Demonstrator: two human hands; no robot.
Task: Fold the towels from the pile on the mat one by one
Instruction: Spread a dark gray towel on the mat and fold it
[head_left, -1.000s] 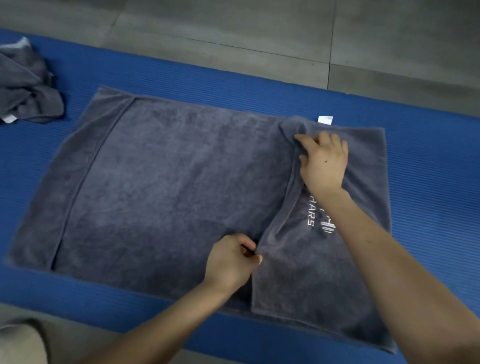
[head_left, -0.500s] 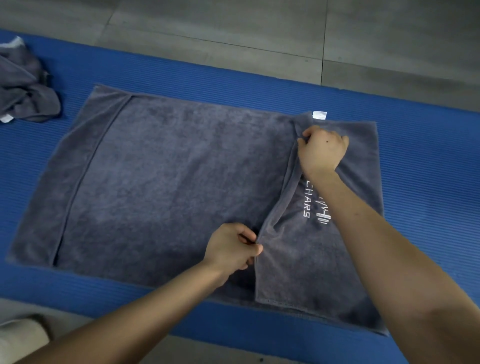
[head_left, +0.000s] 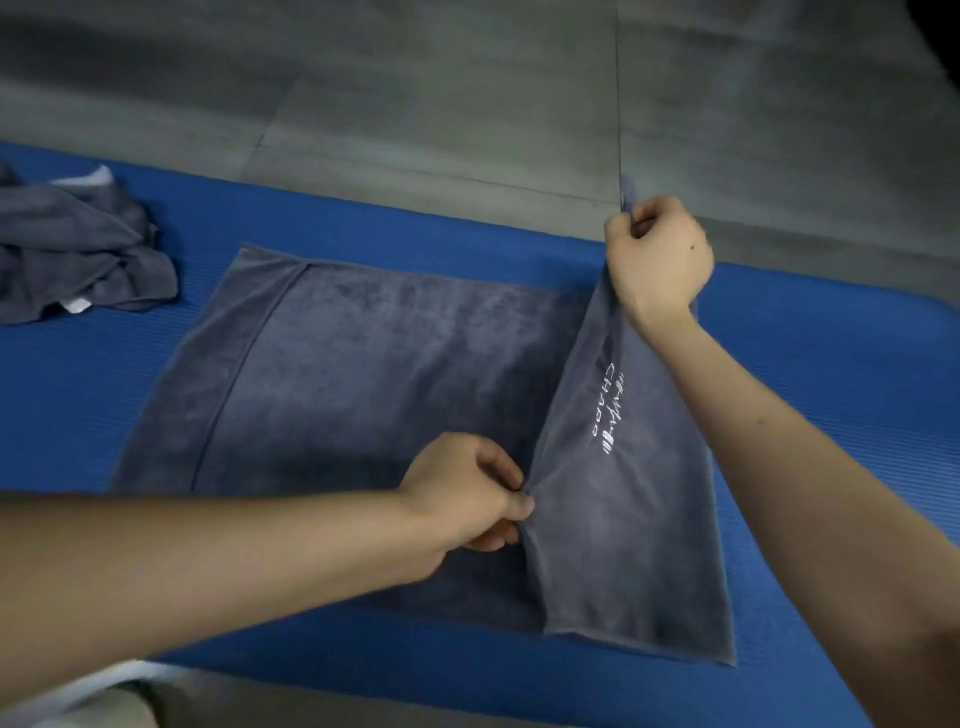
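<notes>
The blue mat (head_left: 831, 364) on the grey floor (head_left: 467, 78) carries a spread grey towel (head_left: 363, 389) and, at ten o'clock, a crumpled pile (head_left: 78, 260).

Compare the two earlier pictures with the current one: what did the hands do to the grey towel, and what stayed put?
The right hand closed on the far flap corner of the towel and lifted it up and rightward. The left hand kept pinching the flap's near edge. The crumpled pile and blue mat stayed put.

Two bare forearms (head_left: 208, 561), a small dark mole on the back of the right hand (head_left: 660, 262)
</notes>
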